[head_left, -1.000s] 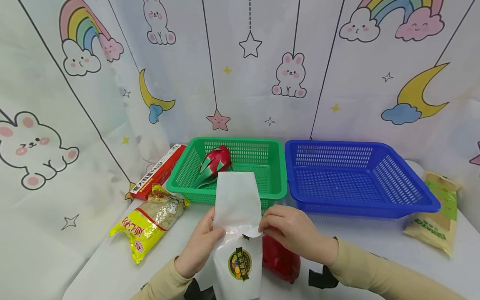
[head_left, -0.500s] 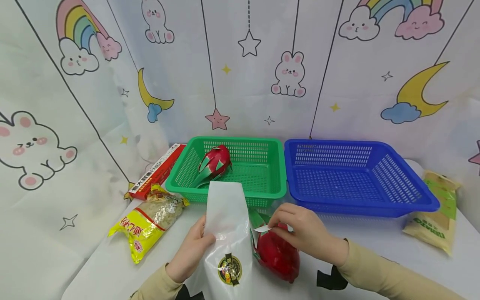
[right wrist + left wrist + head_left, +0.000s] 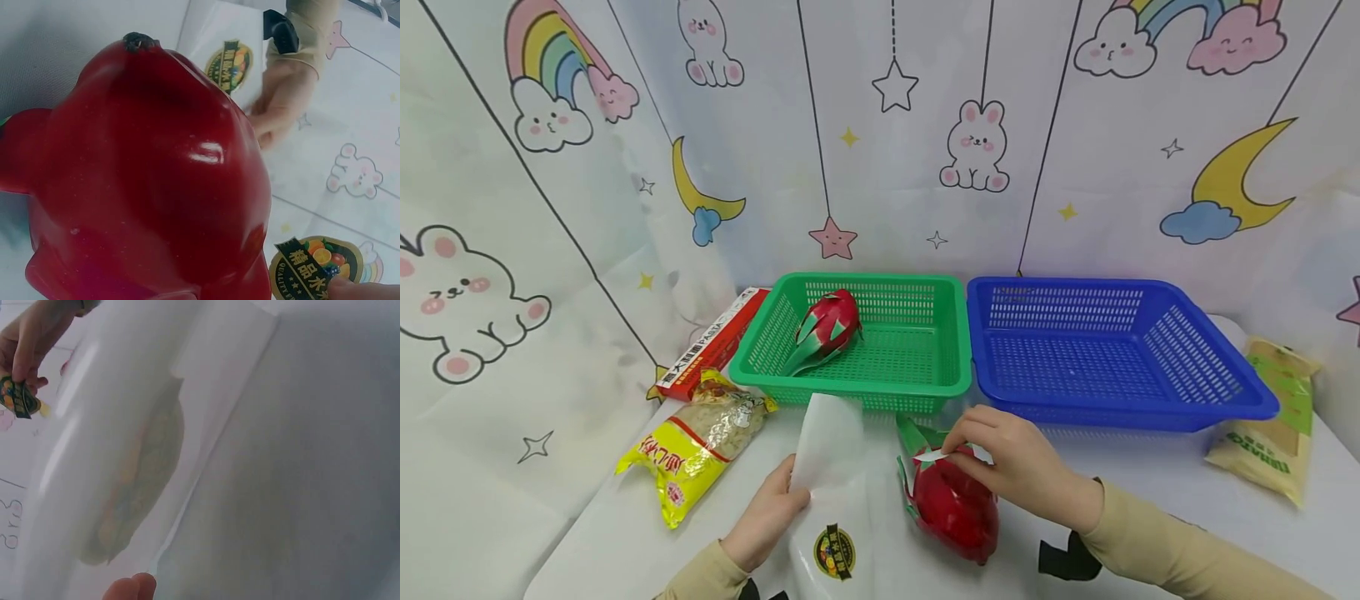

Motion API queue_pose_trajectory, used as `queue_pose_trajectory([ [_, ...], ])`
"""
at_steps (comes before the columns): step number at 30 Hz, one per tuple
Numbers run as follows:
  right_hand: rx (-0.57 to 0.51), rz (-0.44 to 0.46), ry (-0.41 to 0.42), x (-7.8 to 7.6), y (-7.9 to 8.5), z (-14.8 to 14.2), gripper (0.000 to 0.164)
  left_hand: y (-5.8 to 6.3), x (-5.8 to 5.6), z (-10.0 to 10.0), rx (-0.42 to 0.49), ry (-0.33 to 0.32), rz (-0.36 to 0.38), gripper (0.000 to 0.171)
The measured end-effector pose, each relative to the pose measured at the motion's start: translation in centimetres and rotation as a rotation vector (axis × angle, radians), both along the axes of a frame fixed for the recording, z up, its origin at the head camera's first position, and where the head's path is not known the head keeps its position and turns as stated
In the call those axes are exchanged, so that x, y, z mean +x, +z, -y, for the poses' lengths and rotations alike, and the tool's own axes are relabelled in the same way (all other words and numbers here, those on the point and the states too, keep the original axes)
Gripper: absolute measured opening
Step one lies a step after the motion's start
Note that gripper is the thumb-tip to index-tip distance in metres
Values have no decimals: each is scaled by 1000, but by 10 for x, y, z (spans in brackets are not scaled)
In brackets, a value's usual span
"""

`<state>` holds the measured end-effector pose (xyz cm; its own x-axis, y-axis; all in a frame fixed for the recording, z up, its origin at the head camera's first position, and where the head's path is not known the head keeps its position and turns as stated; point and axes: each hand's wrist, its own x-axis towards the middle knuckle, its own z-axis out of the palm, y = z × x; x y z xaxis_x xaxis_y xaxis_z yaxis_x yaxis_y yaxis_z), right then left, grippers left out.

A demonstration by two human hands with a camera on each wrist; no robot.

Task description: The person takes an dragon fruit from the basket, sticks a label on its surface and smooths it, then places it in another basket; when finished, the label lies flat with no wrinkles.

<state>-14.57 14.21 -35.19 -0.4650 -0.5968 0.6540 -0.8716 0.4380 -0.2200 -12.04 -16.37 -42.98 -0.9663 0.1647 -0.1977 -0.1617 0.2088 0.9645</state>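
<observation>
My left hand (image 3: pixel 769 512) grips the edge of a white glossy strip of sticker backing (image 3: pixel 829 450). A round black-and-gold fruit label (image 3: pixel 835 552) lies on its lower part. My right hand (image 3: pixel 1011 458) pinches a peeled sticker (image 3: pixel 307 265), whose pale underside shows in the head view; its printed face with fruit appears in the right wrist view. That sticker is over the top of a red dragon fruit (image 3: pixel 958 512) on the table; whether it touches the fruit I cannot tell. Another dragon fruit (image 3: pixel 833 321) lies in the green basket (image 3: pixel 850 395).
A blue basket (image 3: pixel 1120 414) stands right of the green one. On the left lie a red pasta box (image 3: pixel 711 346) and a yellow-ended clear bag (image 3: pixel 696 446) of pale food. At the far right a beige-and-green packet (image 3: pixel 1266 442) lies partly behind the blue basket.
The right hand has drawn the sticker off the strip and moved slightly right, over the dragon fruit. The left hand has shifted the strip left and lower, uncovering the fruit.
</observation>
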Motion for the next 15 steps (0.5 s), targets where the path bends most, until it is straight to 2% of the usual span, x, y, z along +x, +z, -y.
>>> queue_pose_trajectory([
  [8, 10, 23, -10, 0, 1, -1, 27, -7, -8, 13, -259, 29, -90, 49],
  [10, 11, 21, -9, 0, 1, -1, 23, -8, -10, 15, -359, 41, -142, 44],
  [13, 11, 16, -6, 0, 0, -2, 12, -7, -13, 19, -548, 67, -260, 34],
  [15, 10, 12, -7, 0, 0, -3, 9, -6, -14, 21, -639, 77, -324, 26],
])
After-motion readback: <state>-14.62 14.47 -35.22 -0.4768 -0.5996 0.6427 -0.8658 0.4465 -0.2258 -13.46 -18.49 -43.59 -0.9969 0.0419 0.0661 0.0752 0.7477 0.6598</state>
